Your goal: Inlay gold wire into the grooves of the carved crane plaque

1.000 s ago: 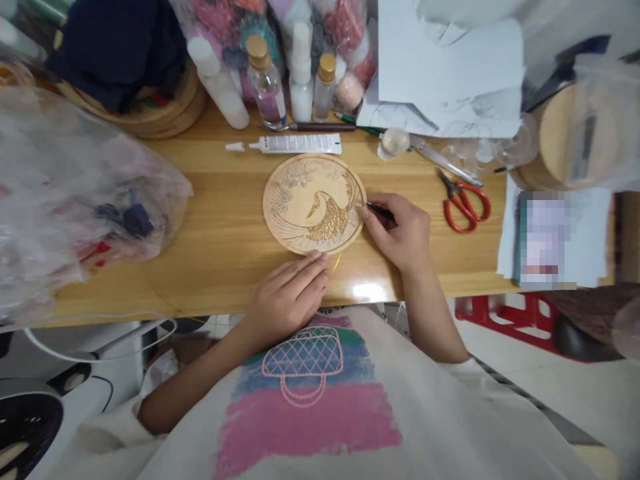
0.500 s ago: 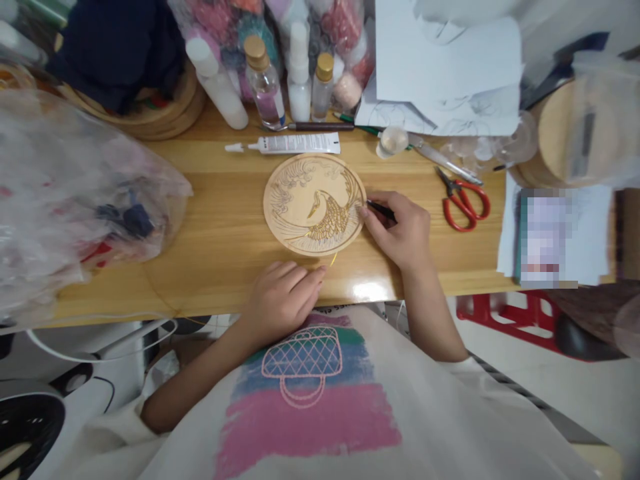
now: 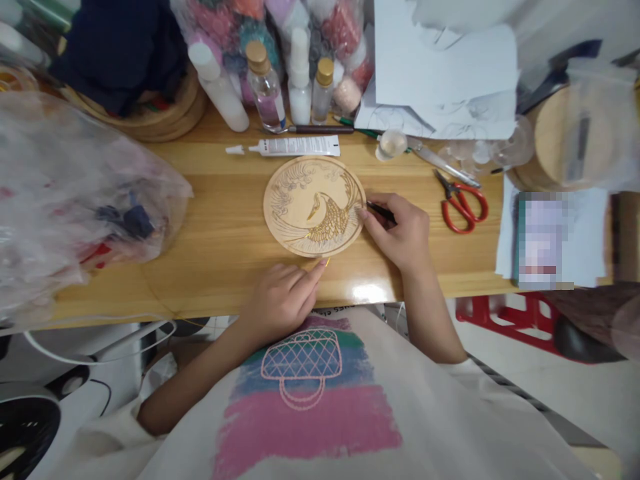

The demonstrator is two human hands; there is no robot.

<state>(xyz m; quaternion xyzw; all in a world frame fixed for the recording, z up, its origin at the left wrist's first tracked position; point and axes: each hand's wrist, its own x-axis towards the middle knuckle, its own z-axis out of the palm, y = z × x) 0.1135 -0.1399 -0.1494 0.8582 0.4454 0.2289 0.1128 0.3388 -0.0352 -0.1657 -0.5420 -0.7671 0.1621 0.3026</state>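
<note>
Ahead of your left hand [image 3: 285,293] and just left of your right hand [image 3: 397,227], the round wooden panel [image 3: 314,207] lies flat on the counter [image 3: 225,227], its decorated side up. Your right hand is closed in a pinch around a slim black tool [image 3: 381,211], the thumb at the panel's right rim and the tool's tip close to that same edge. Your left hand is loosely curled, its index finger stretched out to a short yellow strand [image 3: 327,262] by the panel's near edge; I cannot tell whether your fingers grip the strand or only touch it

If the strand is joined to the gold lines, which I cannot make out, a careless tug from your left hand could lift them. Only your right thumb seems to steady the panel, so a hard push with the tool could turn it or skid it over the glossy counter, and a slipping tip could scratch the drawing

Nearly circular, the panel has no clear long axis; its bird [image 3: 327,220] sits upright to you, beak slanting down toward your left hand, while the tool points from your right hand leftward and slightly away from you
</note>
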